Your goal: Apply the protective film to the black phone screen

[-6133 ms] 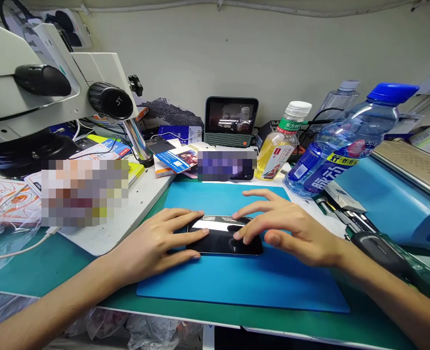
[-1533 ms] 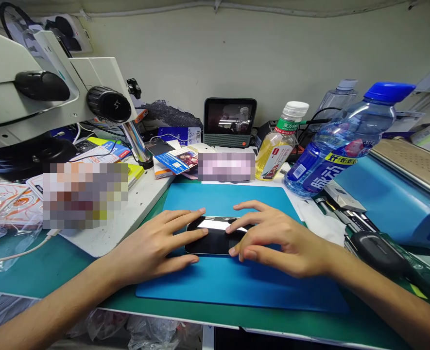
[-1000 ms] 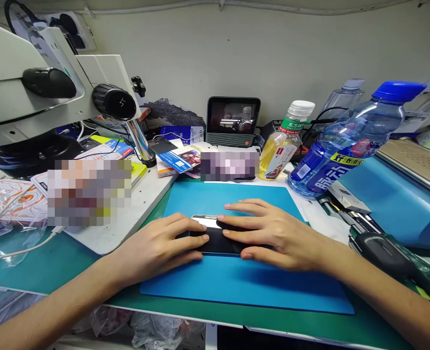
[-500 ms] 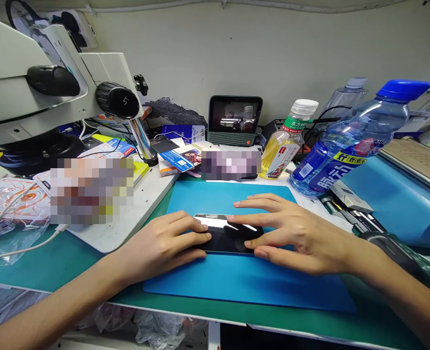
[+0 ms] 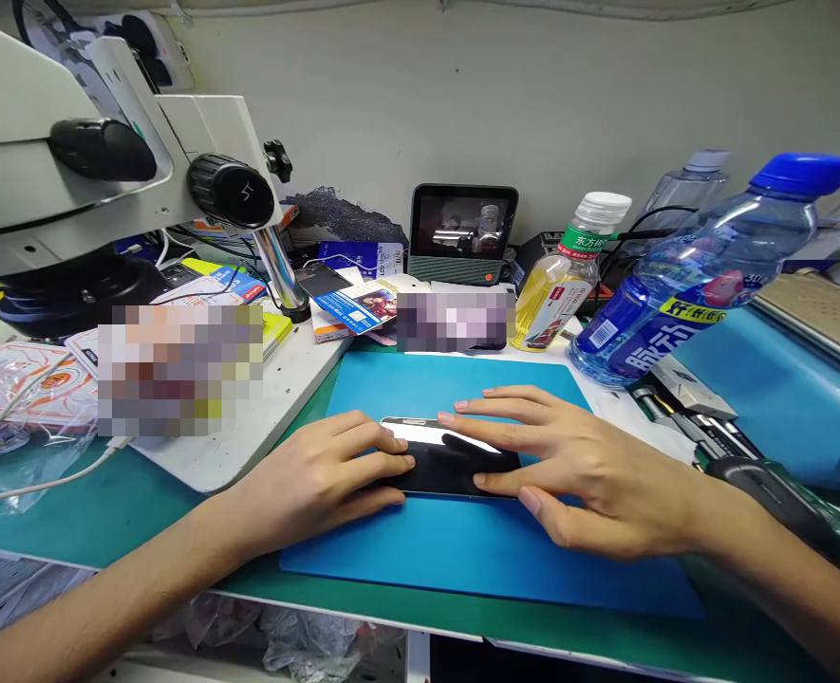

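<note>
A black smartphone (image 5: 439, 467) with a glossy dark face lies flat on a blue mat (image 5: 462, 550), a white light streak reflected across it. My left hand (image 5: 324, 474) holds its left end, fingertips on the face and thumb along the near long edge. From the right, my right hand (image 5: 569, 465) reaches over the phone with fingers spread. Its index and a lower fingertip rest on or just over the face, and its thumb stands apart near the close right corner. Both hands cover the phone's ends.
A microscope (image 5: 231, 193) on a white base (image 5: 249, 427) stands at left. Behind the mat are a small display (image 5: 460, 228), a blurred-out item (image 5: 455, 321) and cards. Two drink bottles, one yellow (image 5: 558, 285) and one blue-capped (image 5: 647, 313), stand right, near tools (image 5: 697, 417).
My right thumb has moved away from the phone's near edge, and the right fingers have shifted slightly left over its face. My left hand keeps its place.
</note>
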Tool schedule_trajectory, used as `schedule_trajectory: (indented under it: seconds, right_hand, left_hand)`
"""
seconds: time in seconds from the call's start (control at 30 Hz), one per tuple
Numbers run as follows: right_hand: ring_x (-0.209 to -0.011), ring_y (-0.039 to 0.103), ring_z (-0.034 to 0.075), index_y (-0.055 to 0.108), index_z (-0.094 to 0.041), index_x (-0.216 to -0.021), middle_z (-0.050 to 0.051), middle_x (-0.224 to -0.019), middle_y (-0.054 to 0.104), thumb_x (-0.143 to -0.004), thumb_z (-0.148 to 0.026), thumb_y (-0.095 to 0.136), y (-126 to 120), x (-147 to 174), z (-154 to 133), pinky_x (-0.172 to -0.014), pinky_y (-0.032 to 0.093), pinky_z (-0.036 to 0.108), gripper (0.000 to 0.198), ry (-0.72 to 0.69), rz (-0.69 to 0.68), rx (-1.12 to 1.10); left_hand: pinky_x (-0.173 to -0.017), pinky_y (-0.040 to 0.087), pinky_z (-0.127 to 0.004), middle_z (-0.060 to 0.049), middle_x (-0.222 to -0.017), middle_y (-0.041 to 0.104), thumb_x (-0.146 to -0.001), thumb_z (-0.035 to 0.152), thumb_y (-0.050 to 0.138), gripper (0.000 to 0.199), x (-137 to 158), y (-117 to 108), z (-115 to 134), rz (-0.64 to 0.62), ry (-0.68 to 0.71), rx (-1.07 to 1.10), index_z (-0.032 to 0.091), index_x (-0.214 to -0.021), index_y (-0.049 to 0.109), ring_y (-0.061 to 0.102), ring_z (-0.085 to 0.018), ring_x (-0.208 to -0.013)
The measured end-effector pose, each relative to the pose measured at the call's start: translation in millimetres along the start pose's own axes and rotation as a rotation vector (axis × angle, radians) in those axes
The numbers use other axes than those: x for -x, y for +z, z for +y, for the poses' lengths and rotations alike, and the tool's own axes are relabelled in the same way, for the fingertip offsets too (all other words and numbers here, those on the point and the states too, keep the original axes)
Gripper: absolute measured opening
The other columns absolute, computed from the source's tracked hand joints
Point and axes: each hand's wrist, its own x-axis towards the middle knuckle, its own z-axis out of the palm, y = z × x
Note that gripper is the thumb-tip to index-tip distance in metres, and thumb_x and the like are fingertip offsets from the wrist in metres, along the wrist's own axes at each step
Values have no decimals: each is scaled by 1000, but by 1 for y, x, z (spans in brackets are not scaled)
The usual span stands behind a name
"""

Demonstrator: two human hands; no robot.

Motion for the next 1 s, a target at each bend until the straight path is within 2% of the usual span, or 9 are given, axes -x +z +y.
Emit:
schedule_trajectory:
  seconds: [0.3, 0.47, 0.6, 0.7, 0.77, 0.87, 1.0]
  right_hand:
    - [-152, 47, 32, 81, -26, -122, 8, -166, 45, -97, -24, 57, 2, 2, -1, -126, 34, 58, 34, 48, -53, -23]
    - [-156, 40, 33, 76, -30, -133, 5, -171, 37, -101, -26, 54, 6, 1, 2, -128, 30, 60, 39, 102, -85, -82]
    - [-158, 36, 33, 70, -34, -141, 1, -174, 31, -107, -35, 45, 5, 6, 9, -126, 32, 59, 42, 189, -80, -161]
    - [-156, 39, 30, 68, -34, -143, 0, -173, 37, -109, -37, 38, 1, 10, 14, -126, 32, 56, 45, 204, 22, -195]
    - [-154, 42, 28, 74, -33, -135, -1, -170, 43, -108, -33, 39, -1, 12, 15, -126, 33, 53, 44, 188, 64, -192]
    - [-152, 46, 28, 80, -31, -124, 1, -163, 53, -103, -26, 46, 1, 11, 15, -125, 33, 52, 41, 146, 19, -148]
    - [-151, 46, 28, 80, -28, -124, 5, -161, 55, -101, -23, 48, 7, 7, 16, -124, 36, 52, 40, 99, -4, -116]
  left_hand:
    - [-94, 60, -37, -10, -119, 74, -107, 30, 64, 23, 2, 1, -1, -15, -28, 36, 19, -126, 69, 70, -24, -108]
    - [-95, 59, -37, -9, -119, 74, -107, 31, 64, 24, 3, 3, -3, -27, -24, 36, 20, -128, 68, 70, -24, -110]
    - [-96, 59, -37, -9, -121, 73, -107, 31, 64, 25, 4, 5, -5, -35, -27, 43, 21, -129, 67, 69, -24, -111]
    - [-96, 58, -37, -8, -122, 72, -107, 30, 64, 25, 5, 5, -5, -35, -36, 61, 21, -130, 67, 67, -23, -112]
    - [-97, 58, -37, -8, -123, 72, -107, 30, 64, 25, 5, 5, -4, -44, -37, 69, 21, -130, 67, 67, -24, -113]
    - [-98, 57, -38, -8, -124, 72, -107, 29, 64, 26, 4, 4, -3, -48, -41, 70, 20, -131, 67, 66, -24, -114]
    - [-97, 57, -38, -8, -123, 72, -106, 29, 65, 25, 4, 4, -3, -44, -44, 72, 20, -130, 67, 66, -24, -113]
